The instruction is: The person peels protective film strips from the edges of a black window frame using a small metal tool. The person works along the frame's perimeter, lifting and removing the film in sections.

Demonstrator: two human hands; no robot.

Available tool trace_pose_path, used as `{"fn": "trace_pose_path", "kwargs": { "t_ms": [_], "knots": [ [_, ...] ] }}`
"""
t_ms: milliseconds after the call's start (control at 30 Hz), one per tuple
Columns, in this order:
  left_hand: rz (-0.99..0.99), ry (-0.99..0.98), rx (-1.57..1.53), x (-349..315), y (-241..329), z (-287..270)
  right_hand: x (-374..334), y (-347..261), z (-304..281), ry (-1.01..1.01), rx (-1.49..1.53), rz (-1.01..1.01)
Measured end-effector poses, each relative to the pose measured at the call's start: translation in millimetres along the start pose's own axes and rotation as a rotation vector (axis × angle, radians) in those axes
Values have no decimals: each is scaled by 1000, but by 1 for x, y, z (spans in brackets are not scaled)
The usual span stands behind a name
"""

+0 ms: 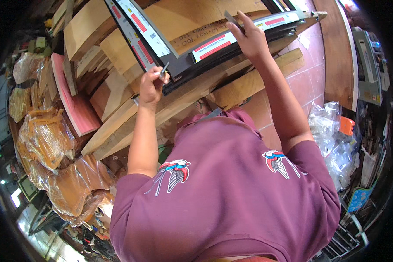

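My left hand (151, 87) is closed in a pinch on a slim dark pen-like stick (165, 68); its exact kind is too small to tell. It is beside the near corner of a black frame (181, 70) made of long dark profiles. One narrow bar (145, 27) with a white-and-red label lies slanted inside the frame's left side. Over the frame's right-hand bar, with its white-and-red label strip (266, 27), is my right hand (252, 41). A flat grey metal piece (231, 18) sticks out between its thumb and fingers.
Wooden boards (192, 24) with handwriting lie beneath the frame, and a long beam (179, 105) runs along its near side. Plastic-wrapped brown wooden pieces (48, 135) are piled at left. Clear plastic bags (332, 144) and a long brown board (339, 56) are on the right.
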State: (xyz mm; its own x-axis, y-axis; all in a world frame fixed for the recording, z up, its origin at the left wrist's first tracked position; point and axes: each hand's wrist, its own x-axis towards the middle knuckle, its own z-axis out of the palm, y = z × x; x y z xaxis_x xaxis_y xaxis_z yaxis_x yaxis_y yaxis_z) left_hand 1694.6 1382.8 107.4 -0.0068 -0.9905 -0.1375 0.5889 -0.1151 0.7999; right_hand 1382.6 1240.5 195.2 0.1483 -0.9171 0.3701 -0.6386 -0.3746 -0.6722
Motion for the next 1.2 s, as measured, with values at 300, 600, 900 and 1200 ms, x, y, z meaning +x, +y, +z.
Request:
{"fn": "trace_pose_path", "kwargs": {
  "t_ms": [300,600,900,1200],
  "knots": [
    [-330,286,746,-99,-76,-43,-42,-20,83,-266,715,352],
    [-618,440,1306,-225,-152,-121,-73,-88,137,-368,787,411],
    [-1017,443,1162,-274,-166,-167,-97,-79,136,-442,776,148],
    [-389,-367,2025,-218,-187,-196,-88,-64,130,-494,971,242]
  ]
}}
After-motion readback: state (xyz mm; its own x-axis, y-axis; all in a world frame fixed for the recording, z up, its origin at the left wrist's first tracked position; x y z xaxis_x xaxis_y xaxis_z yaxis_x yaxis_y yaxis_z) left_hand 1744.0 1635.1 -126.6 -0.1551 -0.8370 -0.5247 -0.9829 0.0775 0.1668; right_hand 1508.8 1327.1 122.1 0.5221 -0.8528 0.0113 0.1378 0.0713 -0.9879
